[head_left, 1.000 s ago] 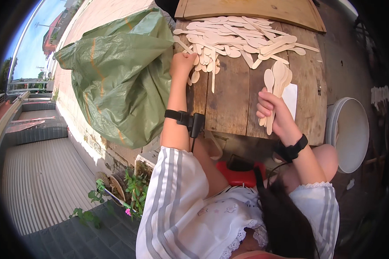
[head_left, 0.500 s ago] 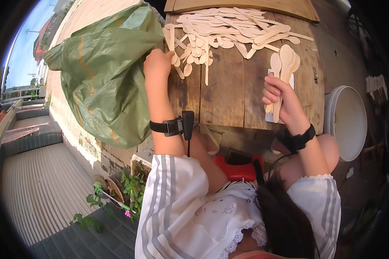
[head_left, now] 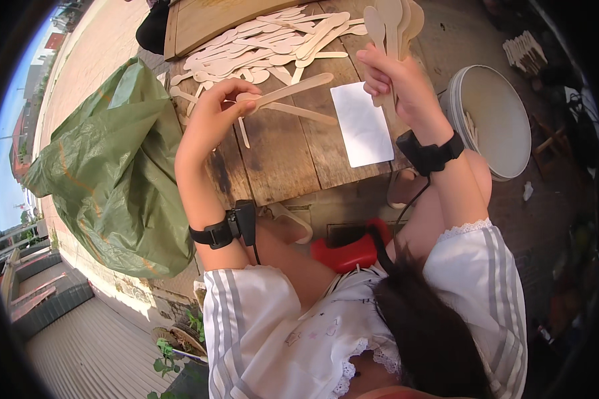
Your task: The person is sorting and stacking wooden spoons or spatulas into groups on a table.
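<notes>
Between the thumb and fingers of my left hand (head_left: 213, 116) are the bowl ends of two wooden spoons (head_left: 296, 90), their handles pointing right. My right hand (head_left: 402, 86) is closed round the handles of several wooden spoons held together, bowls upward (head_left: 393, 23). It is raised over the right side of the wooden table, beside a white sheet of paper (head_left: 364, 130). A heap of loose wooden spoons (head_left: 246, 50) lies at the far side of the table, just beyond my left hand.
A wooden board (head_left: 213, 26) borders the heap at the back of the table (head_left: 279, 156). To the left hangs a green woven bag (head_left: 113, 179). A white bucket (head_left: 502, 123) with a few wooden pieces inside stands at the right, and stacked wooden pieces (head_left: 526, 52) lie beyond it.
My left hand has come away from the heap's near left edge with two spoons in it. My right hand has lifted off the white paper, still gripping its bunch. The view has shifted.
</notes>
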Tool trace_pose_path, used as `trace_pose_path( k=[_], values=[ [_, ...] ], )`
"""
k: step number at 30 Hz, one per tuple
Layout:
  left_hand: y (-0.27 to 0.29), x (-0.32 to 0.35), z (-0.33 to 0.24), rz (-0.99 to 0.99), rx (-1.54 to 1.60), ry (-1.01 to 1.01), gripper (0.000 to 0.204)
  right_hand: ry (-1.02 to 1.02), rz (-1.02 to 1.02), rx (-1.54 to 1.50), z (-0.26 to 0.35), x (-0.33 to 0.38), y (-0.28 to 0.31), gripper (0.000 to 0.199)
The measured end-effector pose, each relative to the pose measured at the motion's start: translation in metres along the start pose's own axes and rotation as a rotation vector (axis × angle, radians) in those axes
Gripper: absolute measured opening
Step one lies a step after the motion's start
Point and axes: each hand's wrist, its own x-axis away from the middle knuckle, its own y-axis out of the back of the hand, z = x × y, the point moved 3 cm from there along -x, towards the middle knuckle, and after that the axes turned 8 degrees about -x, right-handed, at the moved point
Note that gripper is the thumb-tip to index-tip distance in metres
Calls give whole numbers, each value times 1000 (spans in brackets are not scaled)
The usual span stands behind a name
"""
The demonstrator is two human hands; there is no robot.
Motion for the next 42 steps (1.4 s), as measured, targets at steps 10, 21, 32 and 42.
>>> trace_pose_path(
  k=[10,21,32,42],
  values=[
    [-18,5,-50,129,207,-178,14,-31,250,498,-28,2,-14,50],
    [-13,8,-52,18,31,-171,18,-429,453,463,-27,27,-44,36],
    [12,2,-25,-102,567,-415,20,-256,419,363,-10,27,-47,26],
    [-57,-17,-40,74,882,-380,15,-10,387,320,-47,22,-56,31]
  ],
)
